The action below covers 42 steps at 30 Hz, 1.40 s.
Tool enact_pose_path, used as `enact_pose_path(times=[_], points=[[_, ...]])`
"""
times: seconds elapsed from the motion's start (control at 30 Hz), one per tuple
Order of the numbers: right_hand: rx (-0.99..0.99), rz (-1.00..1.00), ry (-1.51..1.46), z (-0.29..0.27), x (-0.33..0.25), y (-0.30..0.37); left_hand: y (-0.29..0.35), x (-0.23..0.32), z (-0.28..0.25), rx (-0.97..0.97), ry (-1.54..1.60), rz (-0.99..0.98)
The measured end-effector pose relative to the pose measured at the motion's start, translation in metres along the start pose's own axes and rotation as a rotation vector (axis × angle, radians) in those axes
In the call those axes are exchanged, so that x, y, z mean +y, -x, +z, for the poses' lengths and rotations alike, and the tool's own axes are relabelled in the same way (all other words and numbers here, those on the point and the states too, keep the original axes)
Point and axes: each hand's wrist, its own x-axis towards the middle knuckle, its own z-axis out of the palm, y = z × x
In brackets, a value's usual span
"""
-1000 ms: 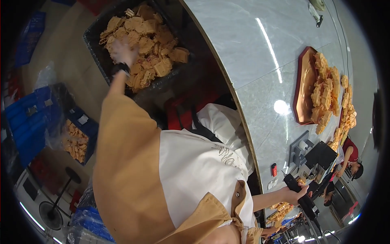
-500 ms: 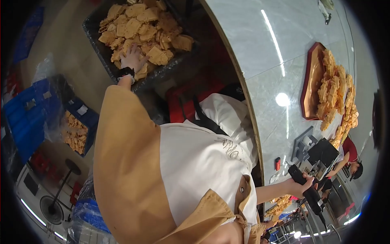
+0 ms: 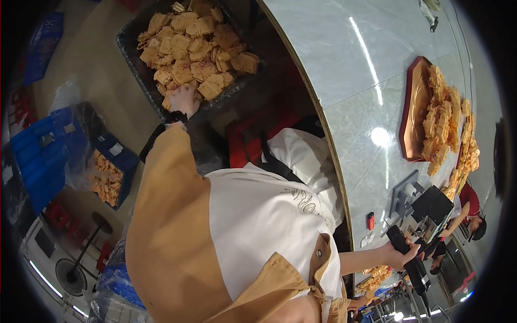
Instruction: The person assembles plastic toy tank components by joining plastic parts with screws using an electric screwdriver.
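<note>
My left hand [image 3: 182, 100] reaches into a dark, plastic-lined bin [image 3: 139, 81] heaped with orange plastic parts [image 3: 186, 46]. Its fingers are curled down over a part at the near edge of the heap, and the fingertips are partly hidden. On the right, over the grey worktable [image 3: 350, 107], my right hand [image 3: 405, 255] is closed around a black electric screwdriver [image 3: 414, 272]. Beside that hand stand a grey fixture [image 3: 405, 195] and a black box-like piece [image 3: 432, 204].
A copper-coloured tray [image 3: 416, 113] with stacked orange parts [image 3: 441, 121] lies on the table, near a small red lighter-like object [image 3: 370, 220]. Blue crates [image 3: 40, 156] stand at left, one holding orange parts [image 3: 106, 180]. A fan [image 3: 71, 275] and a person in red [image 3: 469, 204] are farther off.
My left hand has shifted slightly right and down in the bin, and its spread fingers have curled in. My right hand still holds the screwdriver.
</note>
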Motion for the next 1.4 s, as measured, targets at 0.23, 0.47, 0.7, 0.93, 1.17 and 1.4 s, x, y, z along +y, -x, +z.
enact_pose_path(times=[0.23,0.47,0.7,0.93,1.17,1.4], points=[[-0.03,0.045,-0.003,0.003,0.005,-0.003,-0.011,0.034,0.02,0.229,0.024,0.05],[-0.054,0.051,-0.006,0.004,0.011,0.001,-0.053,0.064,0.007,-0.059,-0.022,-0.161],[-0.015,0.052,0.005,-0.008,0.007,-0.01,-0.019,0.025,0.008,0.489,0.052,-0.245],[-0.068,0.054,-0.026,0.001,0.01,-0.005,0.015,0.08,0.016,0.004,0.053,0.19],[-0.08,0.08,-0.104,0.001,0.004,-0.008,-0.005,0.088,0.051,-0.004,0.066,0.041],[-0.019,0.027,-0.082,-0.016,-0.001,-0.022,-0.003,0.094,0.031,-0.146,0.029,0.052]])
